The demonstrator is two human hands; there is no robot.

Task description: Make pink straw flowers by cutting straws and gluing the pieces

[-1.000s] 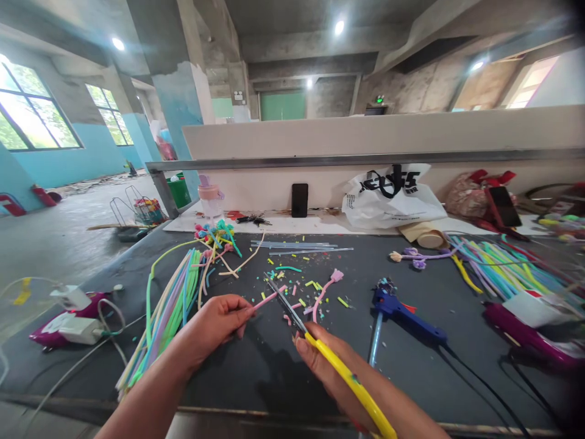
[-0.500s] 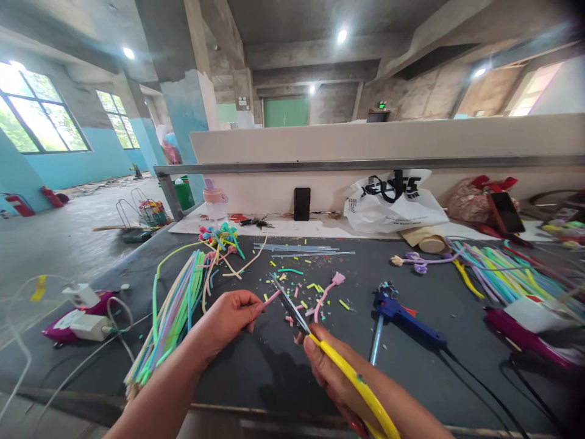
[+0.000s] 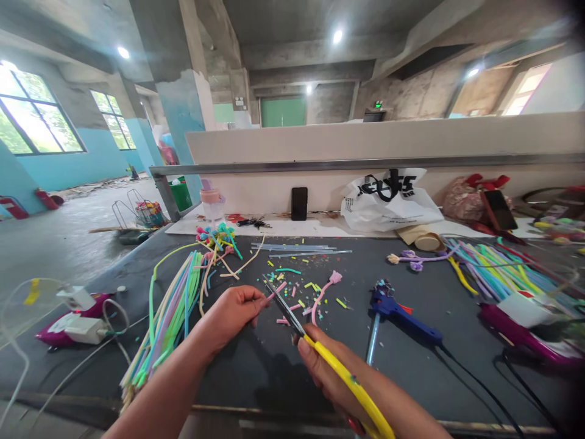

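Observation:
My left hand (image 3: 240, 308) pinches a short pink pipe cleaner (image 3: 275, 294) between thumb and fingertips. My right hand (image 3: 329, 360) is wrapped round yellow-handled scissors (image 3: 347, 381), whose blades point up and to the left. The pink stem crosses the blades near their tips. Small pink, yellow and green cut pieces (image 3: 313, 286) lie scattered on the dark table beyond the blades. Just right of the scissors lies a curved pink pipe cleaner with a flower-like end (image 3: 335, 278). How far apart the blades stand is hard to make out.
A bundle of coloured pipe cleaners (image 3: 171, 323) lies left, another (image 3: 493, 268) far right. A blue glue gun (image 3: 406, 320) with a cord rests right of my hand. Clear sticks (image 3: 297, 249), a phone (image 3: 299, 204) and a white bag (image 3: 388, 204) are at the back.
The pink pipe cleaner in my left hand now reaches further across the scissor blades. My hands stay in nearly the same place, and the view has shifted slightly.

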